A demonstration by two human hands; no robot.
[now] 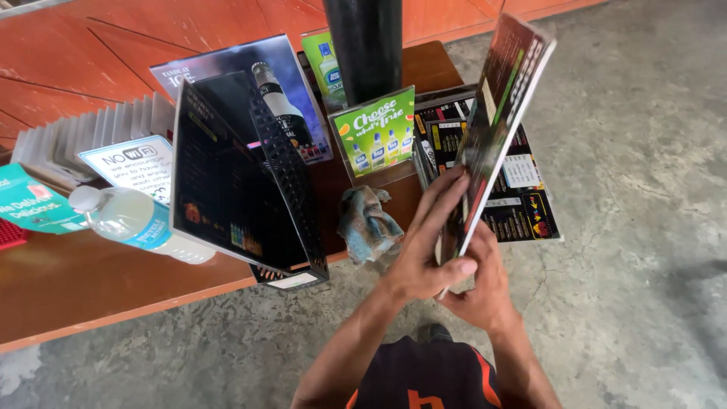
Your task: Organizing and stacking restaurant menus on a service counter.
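Both hands were closed on one laminated menu [496, 113], held upright off the counter edge: left hand [428, 254] flat against its near face, right hand [478, 284] pinching the bottom edge from behind. Best kept gripped low and firm so the sheet wouldn't flop. Right fingers mostly hidden. Menu blurred, far face unseen. Beyond lay a crumpled rag [367, 223], more menus [522, 197] stacked on the counter [91, 280], a black rack [242, 189], and a water bottle [140, 223].

table [91, 288]: brown wood | on it: bottle [140, 223], rag [367, 223], menus [522, 204]
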